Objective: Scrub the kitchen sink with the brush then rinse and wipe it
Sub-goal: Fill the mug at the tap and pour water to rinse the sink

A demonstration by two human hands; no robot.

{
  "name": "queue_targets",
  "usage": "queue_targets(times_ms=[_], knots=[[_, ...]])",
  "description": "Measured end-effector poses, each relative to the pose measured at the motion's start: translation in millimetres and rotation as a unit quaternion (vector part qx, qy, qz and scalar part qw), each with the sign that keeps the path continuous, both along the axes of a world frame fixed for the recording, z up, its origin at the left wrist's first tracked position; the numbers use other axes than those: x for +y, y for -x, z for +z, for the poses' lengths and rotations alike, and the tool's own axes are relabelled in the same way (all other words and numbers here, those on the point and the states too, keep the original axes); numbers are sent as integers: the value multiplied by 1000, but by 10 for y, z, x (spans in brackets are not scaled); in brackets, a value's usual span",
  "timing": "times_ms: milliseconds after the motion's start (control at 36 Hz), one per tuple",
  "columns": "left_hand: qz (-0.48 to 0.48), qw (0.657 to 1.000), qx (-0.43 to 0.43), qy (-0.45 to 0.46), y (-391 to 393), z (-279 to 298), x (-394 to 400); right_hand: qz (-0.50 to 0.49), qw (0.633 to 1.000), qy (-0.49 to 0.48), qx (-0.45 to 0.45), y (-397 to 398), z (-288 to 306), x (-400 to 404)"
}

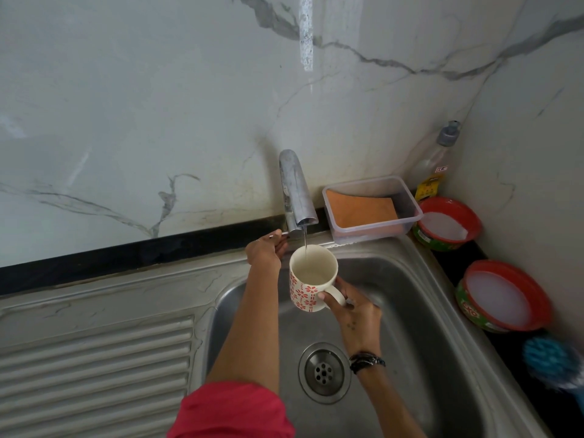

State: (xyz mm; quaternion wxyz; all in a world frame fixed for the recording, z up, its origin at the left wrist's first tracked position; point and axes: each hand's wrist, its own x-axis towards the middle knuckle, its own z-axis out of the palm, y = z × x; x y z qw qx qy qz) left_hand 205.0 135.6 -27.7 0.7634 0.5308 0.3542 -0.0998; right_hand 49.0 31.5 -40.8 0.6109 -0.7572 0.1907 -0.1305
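Steel sink: at 6 o'clock, wet basin waiting for rinse water.
Mug: right hand fingers curled round its handle, held under the tap to fill (thin stream).
Left hand: fingers grasping the tap lever, largely hidden.
Brush: 4 o'clock, blurred, cut off.
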Motion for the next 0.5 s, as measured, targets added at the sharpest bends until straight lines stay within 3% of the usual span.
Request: queue_targets(times_ms=[500], knots=[[-7, 1000, -18, 4, 52, 39, -24, -3, 1000, -1, -14, -61, -24, -1]])
